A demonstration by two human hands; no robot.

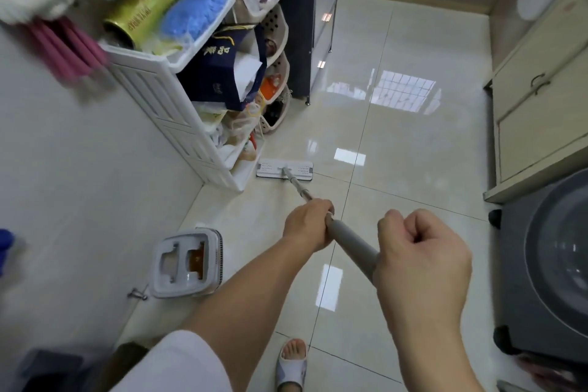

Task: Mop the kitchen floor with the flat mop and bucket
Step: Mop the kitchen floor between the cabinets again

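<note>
On the mop handle (350,240), both hands' curled grip

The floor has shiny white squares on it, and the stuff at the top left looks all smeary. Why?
Head view: the white patches on the floor are glare, reflected window light on glossy tiles; the pink rods at the top left are motion-blurred; the mop head looks sharp.

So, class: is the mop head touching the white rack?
Apart. The head view shows a strip of bare floor tile between the mop head and the white rack.
</note>
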